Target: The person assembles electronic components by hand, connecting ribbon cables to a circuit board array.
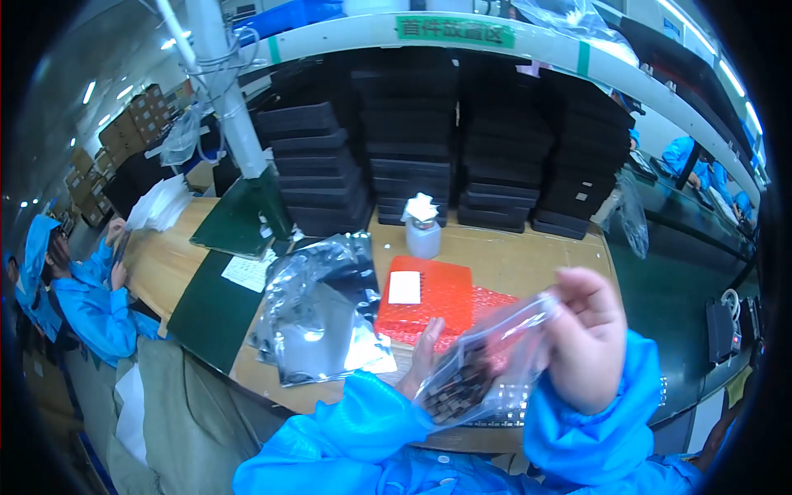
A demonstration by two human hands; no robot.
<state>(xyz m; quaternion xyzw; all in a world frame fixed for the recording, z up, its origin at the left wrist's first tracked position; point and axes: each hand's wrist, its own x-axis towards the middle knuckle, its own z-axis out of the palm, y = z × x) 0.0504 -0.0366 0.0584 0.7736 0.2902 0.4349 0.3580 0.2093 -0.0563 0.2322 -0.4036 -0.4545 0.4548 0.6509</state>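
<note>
A clear plastic bag (510,346) with small dark parts (462,381) in its lower end is held tilted in front of me. My right hand (584,342) pinches the bag's upper right edge between thumb and fingers. At its lower left side is my left hand (422,356), holding the bag; most of its fingers are hidden behind it. Beyond the bag lie a red bubble-wrap pouch (450,285) and its white label (404,287) on the table. Left of my left hand rests a pile of shiny silver-grey antistatic bags (318,322).
Tall stacks of black foam trays (412,140) line the table's back. Before them stands a white bottle (423,239) topped with tissue. A green folder (235,219) and a paper sheet (247,271) lie left. Co-workers in blue sit at far left (91,289) and far right.
</note>
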